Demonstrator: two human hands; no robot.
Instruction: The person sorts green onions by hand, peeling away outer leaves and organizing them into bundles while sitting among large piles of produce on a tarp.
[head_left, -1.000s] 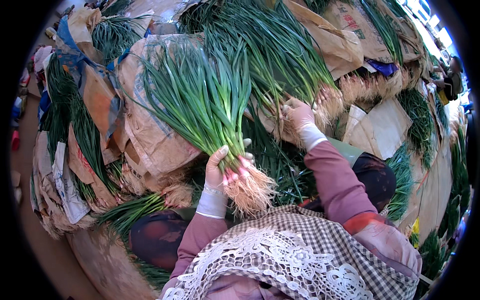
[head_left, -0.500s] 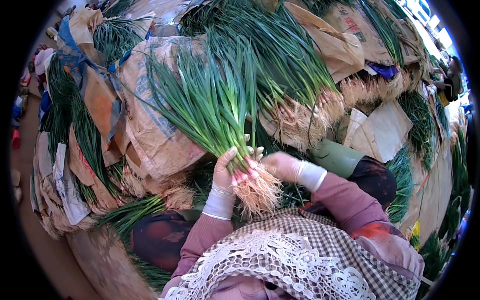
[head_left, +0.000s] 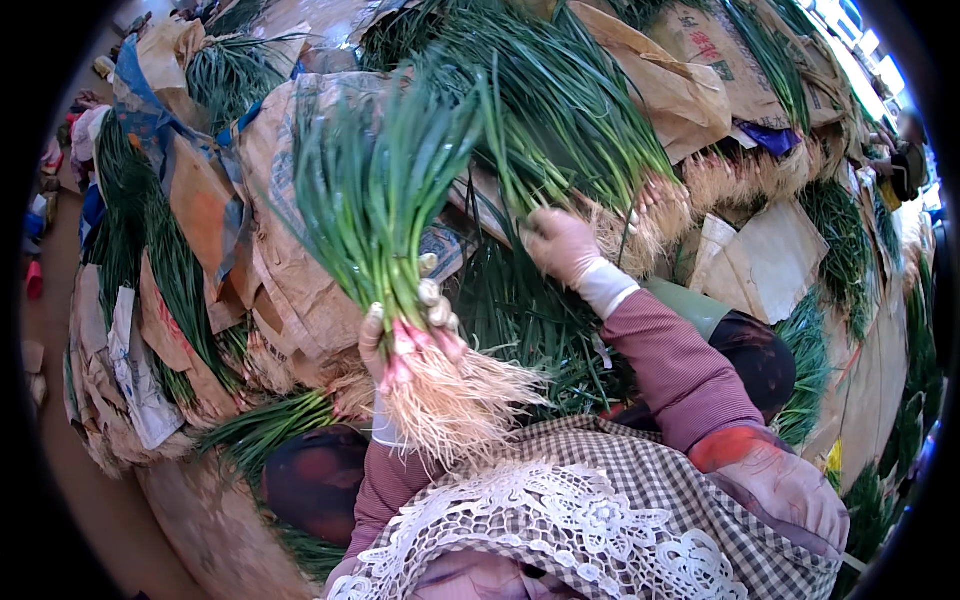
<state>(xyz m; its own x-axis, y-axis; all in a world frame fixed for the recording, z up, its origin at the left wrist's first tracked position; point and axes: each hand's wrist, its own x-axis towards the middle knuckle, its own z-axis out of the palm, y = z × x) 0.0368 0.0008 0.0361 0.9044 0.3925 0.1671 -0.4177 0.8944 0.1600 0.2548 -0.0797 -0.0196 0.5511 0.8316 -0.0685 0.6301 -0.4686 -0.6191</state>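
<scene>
A thick bunch of spring onions, with long green leaves, pinkish-white bulbs and a shaggy tuft of pale roots, is upright in my left hand. The gloved fingers wrap round the stems just above the bulbs. My right hand, gloved with a white cuff, is to the right of the bunch, closed beside the near edge of a large heap of spring onions. Its fingertips touch green stalks there; what they pinch, if anything, is hidden. Dark loose leaves lie below, between my knees.
Brown paper sacks lie left and far, with more spring onions between them. A few smaller onions lie by my left knee. A piece of tan paper is at right. Another person sits at the far right.
My left hand has moved left and slightly down with the bunch. The right hand has come away from the bulbs, going up and a little right, towards the heap.
</scene>
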